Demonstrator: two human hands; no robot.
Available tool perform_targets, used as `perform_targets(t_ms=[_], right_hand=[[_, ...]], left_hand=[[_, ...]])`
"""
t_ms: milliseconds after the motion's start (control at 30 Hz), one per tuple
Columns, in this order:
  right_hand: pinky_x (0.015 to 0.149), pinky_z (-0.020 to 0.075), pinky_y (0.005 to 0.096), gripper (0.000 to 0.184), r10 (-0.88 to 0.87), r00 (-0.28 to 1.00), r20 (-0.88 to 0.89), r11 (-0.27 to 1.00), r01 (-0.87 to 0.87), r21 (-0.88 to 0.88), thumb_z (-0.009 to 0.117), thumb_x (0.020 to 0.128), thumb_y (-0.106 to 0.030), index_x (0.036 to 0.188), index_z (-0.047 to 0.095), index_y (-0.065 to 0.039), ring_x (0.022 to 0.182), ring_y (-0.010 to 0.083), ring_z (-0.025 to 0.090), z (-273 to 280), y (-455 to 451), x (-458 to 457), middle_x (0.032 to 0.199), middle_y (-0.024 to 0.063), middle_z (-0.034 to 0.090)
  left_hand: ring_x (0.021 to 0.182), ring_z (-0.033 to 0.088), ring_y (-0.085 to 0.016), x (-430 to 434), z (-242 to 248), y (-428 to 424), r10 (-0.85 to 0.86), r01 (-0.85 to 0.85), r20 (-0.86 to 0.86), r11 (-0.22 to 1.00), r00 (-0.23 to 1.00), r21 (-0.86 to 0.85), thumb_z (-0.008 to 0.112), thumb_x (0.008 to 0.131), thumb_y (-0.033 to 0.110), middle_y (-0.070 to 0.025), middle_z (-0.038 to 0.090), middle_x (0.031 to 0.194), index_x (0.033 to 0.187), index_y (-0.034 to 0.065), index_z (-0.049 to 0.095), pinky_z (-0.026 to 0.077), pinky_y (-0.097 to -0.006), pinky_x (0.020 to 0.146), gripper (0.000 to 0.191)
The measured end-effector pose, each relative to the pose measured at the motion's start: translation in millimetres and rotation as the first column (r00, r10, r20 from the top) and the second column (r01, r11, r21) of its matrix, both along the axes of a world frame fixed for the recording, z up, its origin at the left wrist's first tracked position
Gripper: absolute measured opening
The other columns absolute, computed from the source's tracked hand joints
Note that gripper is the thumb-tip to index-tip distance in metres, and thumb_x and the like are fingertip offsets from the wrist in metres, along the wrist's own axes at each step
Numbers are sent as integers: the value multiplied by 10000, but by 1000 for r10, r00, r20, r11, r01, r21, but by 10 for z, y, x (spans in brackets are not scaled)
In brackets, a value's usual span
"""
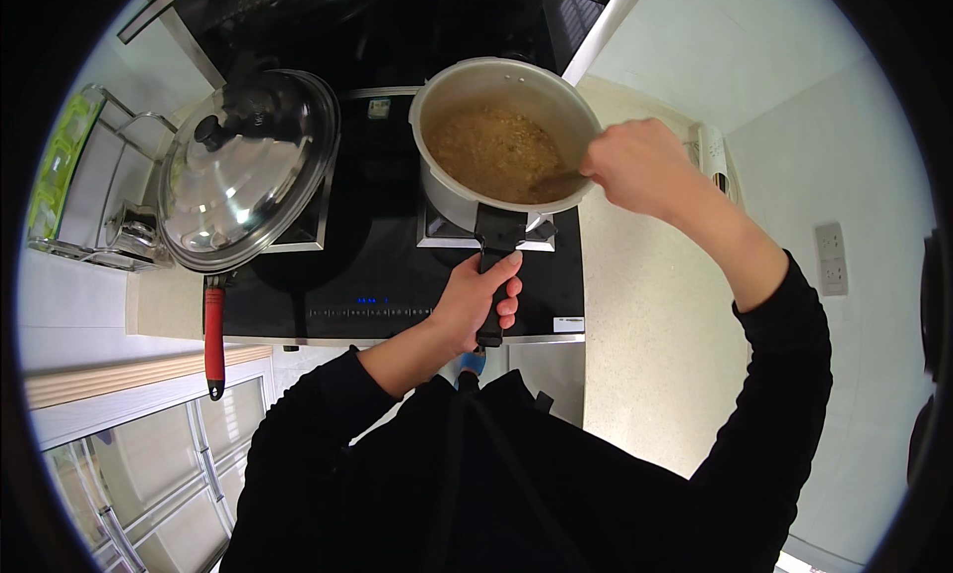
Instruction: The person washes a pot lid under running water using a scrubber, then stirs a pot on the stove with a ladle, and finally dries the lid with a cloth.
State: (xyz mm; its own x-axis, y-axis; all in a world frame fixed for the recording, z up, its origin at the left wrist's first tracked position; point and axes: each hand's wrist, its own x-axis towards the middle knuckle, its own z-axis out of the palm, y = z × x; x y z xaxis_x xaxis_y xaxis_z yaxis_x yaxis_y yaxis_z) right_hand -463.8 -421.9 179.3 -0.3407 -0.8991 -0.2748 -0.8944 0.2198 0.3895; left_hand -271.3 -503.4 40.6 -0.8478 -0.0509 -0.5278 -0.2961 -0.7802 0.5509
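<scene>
A deep aluminium pot (454,193) stands over the right burner of a black glass gas hob. Brown, grainy food in liquid (495,152) covers its bottom. My left hand (476,298) is wrapped around the pot's long black handle (500,234), which points towards me. At the right rim of the pot, my right hand (640,164) is closed around a utensil (555,184). Only a dark part of that utensil shows, dipping into the food, so its exact kind is unclear. My fist hides its handle.
On the left burner sits a pan with a domed steel lid (246,178) and a red handle (214,342) jutting past the hob's front edge. A metal wall rack (112,126) is at far left. Beige worktop (648,312) runs along the right, below a wall socket (831,259).
</scene>
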Motion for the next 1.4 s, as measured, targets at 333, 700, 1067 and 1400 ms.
perform_targets(t_ms=[333,700,1067,1400], right_hand=[[631,514,392,147,-93,996,-1,995,93,-42,571,728,-65,771,694,-134,740,284,637,-206,-204,-52,729,91,651],[669,530,382,121,-223,971,86,968,231,-95,565,765,-85,814,676,-75,801,274,655,-360,-296,-69,804,99,668],[673,518,409,144,-310,925,221,924,348,-160,545,733,-118,765,680,-83,796,314,652,-199,-395,8,790,131,671],[652,522,402,154,-177,970,164,984,180,-2,531,713,-82,730,684,-80,750,310,650,-5,-225,274,766,126,666]], left_hand=[[513,415,-85,-16,3,11,-5,5,7,1000,1000,-10,623,885,290,-14,475,704,1032,37,481,361,-242,454,325],[504,440,-101,-27,-39,12,-11,11,-9,1000,1000,18,633,876,286,-22,486,699,926,58,465,381,-260,435,287],[504,414,-88,-27,21,17,-11,11,7,1000,1000,2,624,884,288,-22,478,699,1017,32,484,356,-244,448,321],[494,449,-103,5,-31,6,10,-10,6,1000,1000,16,636,875,279,-24,493,694,876,74,454,388,-268,425,275]])
